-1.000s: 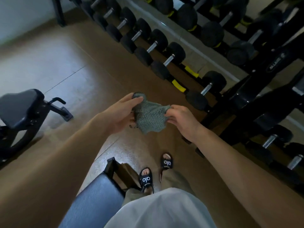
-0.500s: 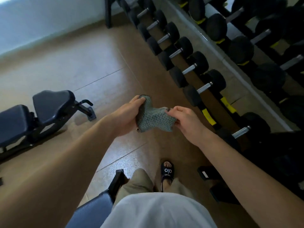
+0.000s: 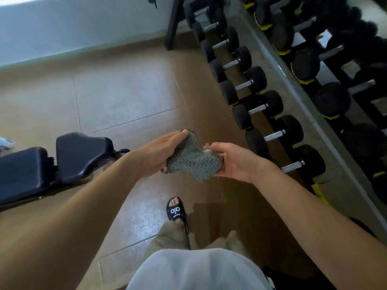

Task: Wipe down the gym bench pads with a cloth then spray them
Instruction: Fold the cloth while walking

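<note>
Tiled floor (image 3: pixel 125 97), brown, fills most of the view; pale wall (image 3: pixel 73 28) along the top left. Dumbbell rack (image 3: pixel 297 84) runs diagonally down the right side, black dumbbells with metal handles in rows, yellow tags on the rails. Gym bench (image 3: pixel 52 164) at left, low on the floor, two dark pads end to end, long axis running left-right with a slight upward tilt to the right; seat pad nearer the hands. Person's white shirt (image 3: pixel 192 271) at bottom centre, khaki trousers below it, one black slide sandal (image 3: pixel 176 212) on the floor, toes pointing up-frame.

Cloth (image 3: pixel 193 162), grey-green waffle knit, bunched, held in the air between both hands, above the floor, right of the bench and not touching it. Its long axis runs from upper left to lower right; the upper end pokes out past the left fingertips.

Left hand (image 3: pixel 159 153) grasps the cloth's left side, fingers wrapped over it. Right hand (image 3: pixel 232 160) pinches the right edge, palm up, thumb on top.
</note>
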`<state>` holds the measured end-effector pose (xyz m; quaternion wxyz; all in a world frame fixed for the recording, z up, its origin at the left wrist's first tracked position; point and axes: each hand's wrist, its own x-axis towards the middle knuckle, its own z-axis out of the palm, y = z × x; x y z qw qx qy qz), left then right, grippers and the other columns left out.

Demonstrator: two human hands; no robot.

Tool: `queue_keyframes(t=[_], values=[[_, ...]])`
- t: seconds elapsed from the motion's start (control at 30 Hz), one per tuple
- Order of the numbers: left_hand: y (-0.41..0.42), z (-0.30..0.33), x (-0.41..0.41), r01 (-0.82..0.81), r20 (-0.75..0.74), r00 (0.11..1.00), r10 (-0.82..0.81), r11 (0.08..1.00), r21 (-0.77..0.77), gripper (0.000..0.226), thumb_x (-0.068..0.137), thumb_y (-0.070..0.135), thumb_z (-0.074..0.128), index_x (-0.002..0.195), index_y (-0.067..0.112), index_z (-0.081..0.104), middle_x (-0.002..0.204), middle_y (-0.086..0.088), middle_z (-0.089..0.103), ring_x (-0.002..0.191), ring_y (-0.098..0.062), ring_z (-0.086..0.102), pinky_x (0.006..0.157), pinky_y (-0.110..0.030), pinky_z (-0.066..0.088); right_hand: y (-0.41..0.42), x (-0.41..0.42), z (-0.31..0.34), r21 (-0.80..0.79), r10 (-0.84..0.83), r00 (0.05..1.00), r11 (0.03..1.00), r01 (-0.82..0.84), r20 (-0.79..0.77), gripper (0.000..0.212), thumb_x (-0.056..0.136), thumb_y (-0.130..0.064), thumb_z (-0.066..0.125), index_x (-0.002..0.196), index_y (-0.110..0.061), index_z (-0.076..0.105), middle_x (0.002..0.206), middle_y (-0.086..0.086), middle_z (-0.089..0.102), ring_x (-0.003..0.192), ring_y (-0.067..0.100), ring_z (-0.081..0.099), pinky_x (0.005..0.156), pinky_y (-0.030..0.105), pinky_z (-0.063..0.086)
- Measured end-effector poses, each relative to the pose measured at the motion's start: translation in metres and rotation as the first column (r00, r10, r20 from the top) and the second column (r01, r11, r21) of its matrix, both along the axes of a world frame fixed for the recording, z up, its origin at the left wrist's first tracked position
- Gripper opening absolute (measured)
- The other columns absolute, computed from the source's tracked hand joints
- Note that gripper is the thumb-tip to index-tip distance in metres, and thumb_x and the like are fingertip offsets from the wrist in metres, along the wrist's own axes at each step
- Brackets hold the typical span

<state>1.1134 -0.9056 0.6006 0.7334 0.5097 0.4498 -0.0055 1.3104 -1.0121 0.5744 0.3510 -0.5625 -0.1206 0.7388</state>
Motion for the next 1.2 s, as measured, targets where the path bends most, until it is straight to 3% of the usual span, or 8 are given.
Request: queue_keyframes(t=[0.1, 0.27, 0.43, 0.77, 0.87, 1.0, 1.1, 1.2], values=[[0.054, 0.014, 0.001, 0.033, -0.068, 0.997, -0.025, 0.993, 0.118, 0.027, 0.109, 0.039, 0.043, 0.106, 0.022, 0.064, 0.102, -0.010, 0.067, 0.074, -0.001, 0.068, 0.057, -0.012, 0.051, 0.064, -0.002, -0.005, 0.025, 0.099, 0.990, 0.994, -0.102, 0.103, 0.035, 0.106, -0.023, 0.049, 0.133, -0.003, 0.060, 0.132, 0.020, 0.064, 0.122, 0.030, 0.063, 0.103, 0.044, 0.054], [0.142, 0.015, 0.007, 0.043, -0.124, 0.992, -0.023, 0.986, 0.160, 0.033, 0.105, 0.046, 0.049, 0.119, 0.024, 0.069, 0.121, -0.007, 0.070, 0.108, -0.022, 0.069, 0.085, -0.030, 0.056, 0.147, 0.016, 0.002, 0.037, 0.100, 0.990, 0.994, -0.104, 0.098, 0.015, 0.101, -0.010, 0.056, 0.115, -0.007, 0.051, 0.132, 0.024, 0.058, 0.116, 0.033, 0.067, 0.097, 0.047, 0.057], [0.229, 0.005, 0.030, -0.102, -0.177, 0.973, 0.151, 0.960, 0.259, 0.024, 0.105, 0.043, 0.051, 0.109, 0.027, 0.069, 0.110, -0.004, 0.074, 0.095, -0.020, 0.072, 0.086, -0.033, 0.060, 0.242, 0.051, 0.003, 0.157, 0.046, 0.999, 0.986, -0.050, 0.029, 0.013, 0.103, -0.005, 0.049, 0.092, -0.012, 0.047, 0.126, 0.024, 0.060, 0.117, 0.034, 0.066, 0.095, 0.042, 0.058], [0.371, 0.003, 0.039, -0.484, -0.176, 0.809, 0.561, 0.806, 0.341, 0.026, 0.102, 0.042, 0.058, 0.088, 0.028, 0.073, 0.095, -0.003, 0.077, 0.087, -0.022, 0.074, 0.080, -0.035, 0.059, 0.462, 0.052, 0.015, 0.180, 0.047, 0.973, 0.980, -0.089, 0.226, 0.007, 0.099, -0.001, 0.045, 0.101, -0.008, 0.045, 0.108, 0.017, 0.049, 0.101, 0.031, 0.056, 0.096, 0.050, 0.053], [0.421, -0.002, 0.021, -0.633, -0.165, 0.703, 0.691, 0.715, 0.296, 0.037, 0.101, 0.047, 0.058, 0.083, 0.017, 0.070, 0.088, -0.005, 0.074, 0.083, -0.024, 0.071, 0.080, -0.036, 0.054, 0.524, 0.020, 0.014, 0.122, 0.115, 0.984, 0.984, -0.132, 0.138, 0.009, 0.100, -0.009, 0.051, 0.109, -0.007, 0.049, 0.106, 0.016, 0.052, 0.092, 0.027, 0.058, 0.084, 0.044, 0.051], [0.499, -0.016, -0.019, -0.824, -0.119, 0.542, 0.832, 0.554, 0.118, 0.037, 0.104, 0.046, 0.052, 0.089, 0.012, 0.060, 0.083, -0.009, 0.060, 0.078, -0.024, 0.062, 0.072, -0.037, 0.051, 0.603, -0.025, 0.011, 0.017, 0.240, 0.961, 0.971, -0.240, -0.134, 0.028, 0.095, -0.011, 0.061, 0.121, 0.000, 0.056, 0.132, 0.023, 0.058, 0.115, 0.033, 0.065, 0.093, 0.038, 0.057], [0.557, -0.024, -0.061, -0.829, -0.121, 0.540, 0.833, 0.551, 0.093, 0.027, 0.102, 0.036, 0.058, 0.098, 0.010, 0.058, 0.093, -0.012, 0.059, 0.076, -0.024, 0.060, 0.066, -0.036, 0.051, 0.664, -0.070, 0.005, -0.011, 0.288, 0.957, 0.957, -0.288, -0.038, 0.058, 0.093, 0.005, 0.061, 0.145, -0.004, 0.036, 0.144, 0.028, 0.046, 0.120, 0.035, 0.062, 0.103, 0.041, 0.054], [0.604, -0.020, -0.108, -0.833, -0.111, 0.545, 0.831, 0.552, 0.041, 0.035, 0.090, 0.014, 0.071, 0.120, 0.004, 0.053, 0.121, -0.022, 0.056, 0.097, -0.032, 0.062, 0.088, -0.056, 0.057, 0.727, -0.116, -0.004, -0.043, 0.307, 0.947, 0.952, -0.304, 0.093, 0.077, 0.092, 0.008, 0.062, 0.156, -0.006, 0.023, 0.140, 0.023, 0.047, 0.103, 0.027, 0.065, 0.066, 0.029, 0.059]])
